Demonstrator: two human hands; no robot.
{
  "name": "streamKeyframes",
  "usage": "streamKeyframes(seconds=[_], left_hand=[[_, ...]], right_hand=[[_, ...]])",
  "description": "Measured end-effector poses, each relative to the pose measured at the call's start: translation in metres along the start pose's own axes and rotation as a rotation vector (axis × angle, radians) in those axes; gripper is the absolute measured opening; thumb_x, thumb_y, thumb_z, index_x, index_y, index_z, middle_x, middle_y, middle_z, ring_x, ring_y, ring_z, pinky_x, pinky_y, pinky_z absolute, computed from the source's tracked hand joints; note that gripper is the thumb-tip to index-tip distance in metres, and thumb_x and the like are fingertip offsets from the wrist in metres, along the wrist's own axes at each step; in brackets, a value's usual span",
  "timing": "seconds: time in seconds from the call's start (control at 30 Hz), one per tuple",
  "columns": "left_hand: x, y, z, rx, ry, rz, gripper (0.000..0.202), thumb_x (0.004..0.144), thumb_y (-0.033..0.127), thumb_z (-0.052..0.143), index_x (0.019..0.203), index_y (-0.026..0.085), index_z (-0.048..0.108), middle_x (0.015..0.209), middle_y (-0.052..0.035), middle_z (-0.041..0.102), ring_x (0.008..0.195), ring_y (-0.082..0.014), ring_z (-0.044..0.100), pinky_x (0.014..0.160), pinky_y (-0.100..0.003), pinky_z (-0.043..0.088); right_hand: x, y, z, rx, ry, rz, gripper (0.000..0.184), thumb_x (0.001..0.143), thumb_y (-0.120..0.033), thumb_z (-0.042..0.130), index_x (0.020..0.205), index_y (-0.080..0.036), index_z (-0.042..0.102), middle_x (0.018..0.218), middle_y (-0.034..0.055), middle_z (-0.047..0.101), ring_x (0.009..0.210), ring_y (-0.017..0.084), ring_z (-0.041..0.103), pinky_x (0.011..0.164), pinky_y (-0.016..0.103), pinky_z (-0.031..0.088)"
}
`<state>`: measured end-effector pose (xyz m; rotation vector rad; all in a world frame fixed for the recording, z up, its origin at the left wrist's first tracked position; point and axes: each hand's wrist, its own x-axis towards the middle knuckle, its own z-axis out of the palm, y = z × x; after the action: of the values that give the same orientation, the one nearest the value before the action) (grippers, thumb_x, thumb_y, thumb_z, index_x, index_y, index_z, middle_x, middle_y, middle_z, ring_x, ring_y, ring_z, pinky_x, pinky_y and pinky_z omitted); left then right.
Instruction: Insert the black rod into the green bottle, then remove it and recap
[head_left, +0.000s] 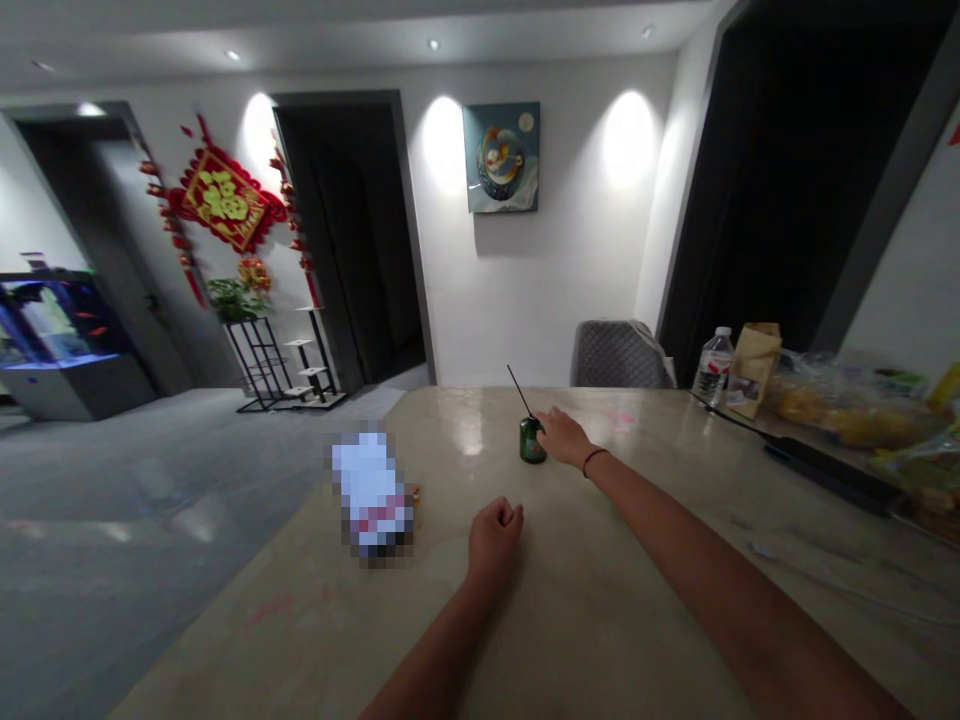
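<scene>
A small green glass bottle (530, 447) stands upright on the table, with a thin dark stick (519, 390) slanting up and to the left from its mouth. My right hand (562, 437), with a dark red cord at the wrist, is at the bottle's right side. Its fingers are closed against the upper part of the bottle, near the foot of the stick; the fingertips are partly hidden. Closer to me, my left hand (495, 537) rests on the tabletop in a loose fist, and I see nothing in it.
A pixelated white and blue object (371, 490) lies on the pale marble table (592, 600) at left. On the right are a water bottle (715, 365), a brown paper bag (754, 370), plastic food bags (847, 405) and a long black object (832, 475). Behind stands a grey chair (622, 353).
</scene>
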<state>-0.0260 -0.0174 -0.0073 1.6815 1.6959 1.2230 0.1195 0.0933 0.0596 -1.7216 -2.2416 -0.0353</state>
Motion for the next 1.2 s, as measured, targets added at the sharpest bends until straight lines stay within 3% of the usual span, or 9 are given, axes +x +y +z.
streamKeyframes(seconds=[0.27,0.43,1.0,1.2], left_hand=[[-0.001,0.000,0.001,0.016,-0.009,-0.017,0.031,0.068,0.030,0.046,0.049,0.019,0.025,0.045,0.0073,0.028,0.048,-0.0074,0.027,0.050,-0.020,0.021],[-0.002,0.001,0.001,0.021,-0.020,-0.028,0.031,0.069,0.028,0.045,0.049,0.019,0.024,0.046,0.0072,0.029,0.048,-0.0074,0.028,0.050,-0.020,0.022],[-0.004,0.000,0.002,0.000,-0.037,-0.045,0.027,0.067,0.025,0.045,0.050,0.019,0.026,0.047,0.0072,0.029,0.049,-0.0073,0.028,0.049,-0.020,0.021],[-0.004,0.001,0.001,-0.007,-0.032,-0.034,0.028,0.067,0.026,0.046,0.049,0.019,0.027,0.046,0.0073,0.030,0.048,-0.0070,0.028,0.049,-0.020,0.021]], right_hand=[[0.020,0.000,-0.003,0.083,0.061,0.018,0.032,0.081,-0.024,0.041,0.104,-0.018,0.062,0.106,0.0097,0.058,0.097,0.016,0.053,0.083,0.023,0.036],[0.038,-0.003,-0.011,0.091,0.033,0.036,0.026,0.076,-0.023,0.047,0.086,-0.013,0.069,0.089,0.0104,0.067,0.085,0.016,0.059,0.073,0.021,0.040],[0.051,-0.001,-0.017,0.133,0.030,0.030,0.018,0.064,-0.021,0.059,0.075,-0.014,0.070,0.077,0.0066,0.069,0.073,0.014,0.061,0.062,0.019,0.041],[0.053,0.006,-0.035,0.165,0.115,0.069,0.022,0.068,-0.025,0.056,0.082,-0.013,0.069,0.081,0.0063,0.069,0.074,0.013,0.061,0.063,0.018,0.041]])
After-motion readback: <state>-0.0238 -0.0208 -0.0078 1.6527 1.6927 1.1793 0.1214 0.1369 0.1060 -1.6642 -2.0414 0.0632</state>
